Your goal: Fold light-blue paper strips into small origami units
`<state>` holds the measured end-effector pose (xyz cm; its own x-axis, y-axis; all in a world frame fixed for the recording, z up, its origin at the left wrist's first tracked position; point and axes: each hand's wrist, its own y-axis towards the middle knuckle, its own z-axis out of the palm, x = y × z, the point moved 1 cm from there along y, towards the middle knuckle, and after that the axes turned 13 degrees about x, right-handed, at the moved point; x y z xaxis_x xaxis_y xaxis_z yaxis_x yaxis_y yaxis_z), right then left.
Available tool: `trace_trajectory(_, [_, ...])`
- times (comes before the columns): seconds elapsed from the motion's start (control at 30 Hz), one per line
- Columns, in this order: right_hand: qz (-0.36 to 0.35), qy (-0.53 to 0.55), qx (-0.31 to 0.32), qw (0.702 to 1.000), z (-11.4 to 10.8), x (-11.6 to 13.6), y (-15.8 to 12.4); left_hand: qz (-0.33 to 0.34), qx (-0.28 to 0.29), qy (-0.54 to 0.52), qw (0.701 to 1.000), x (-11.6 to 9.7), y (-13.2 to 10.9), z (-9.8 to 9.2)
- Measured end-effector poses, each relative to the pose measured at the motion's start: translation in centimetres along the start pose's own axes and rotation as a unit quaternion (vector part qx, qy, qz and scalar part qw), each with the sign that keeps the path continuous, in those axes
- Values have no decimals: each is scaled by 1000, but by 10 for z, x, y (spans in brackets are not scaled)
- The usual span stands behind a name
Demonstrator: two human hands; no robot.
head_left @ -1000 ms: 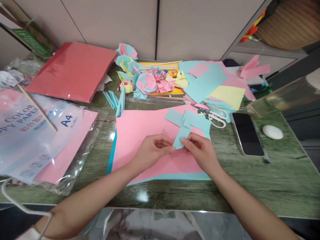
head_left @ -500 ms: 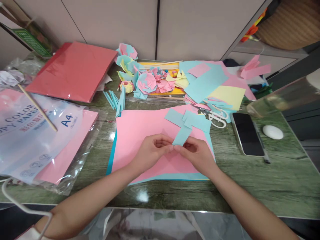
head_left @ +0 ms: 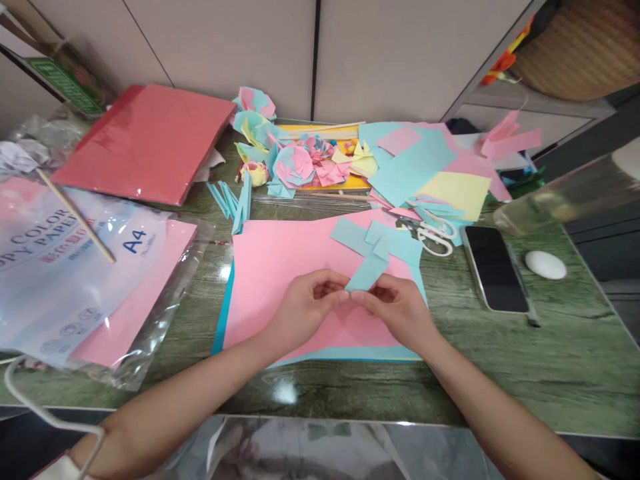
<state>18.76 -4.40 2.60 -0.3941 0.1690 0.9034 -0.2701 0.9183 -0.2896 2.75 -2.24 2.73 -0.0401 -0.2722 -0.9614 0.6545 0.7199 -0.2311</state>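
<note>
A short blue paper strip (head_left: 367, 273) is pinched at its lower end between both my hands. My left hand (head_left: 303, 310) grips it from the left with thumb and fingers closed. My right hand (head_left: 400, 310) pinches the same end from the right. The strip slants up to the right over a large pink sheet (head_left: 280, 260), which lies on a blue sheet (head_left: 223, 313). More blue paper pieces (head_left: 380, 240) lie just beyond the strip on the pink sheet.
White scissors (head_left: 433, 237), a black phone (head_left: 495, 267) and a white oval object (head_left: 545, 265) lie to the right. Folded paper flowers (head_left: 295, 163) and loose coloured sheets (head_left: 425, 167) crowd the back. An A4 paper pack (head_left: 75, 267), a wooden stick (head_left: 75, 217) and a red sheet stack (head_left: 150, 140) sit left.
My right hand has slid left along the strip toward my left hand, and the strip's free end has tilted more to the right.
</note>
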Motion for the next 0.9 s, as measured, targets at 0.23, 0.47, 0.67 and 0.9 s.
trace_trajectory(0.23, [-8,10,-4,1000,1,-1,-1,-18,58,-45,997,-2,2,-9])
trace_trajectory(0.47, [-6,55,15,998,2,-2,-1,-17,57,-74,995,-2,2,-8])
trace_trajectory(0.67, [1,57,4,998,1,-2,0,-5,20,-17,1000,-5,3,-10])
trace_trajectory(0.9, [-5,72,42,996,1,-4,1,-13,37,-53,998,-5,1,-7])
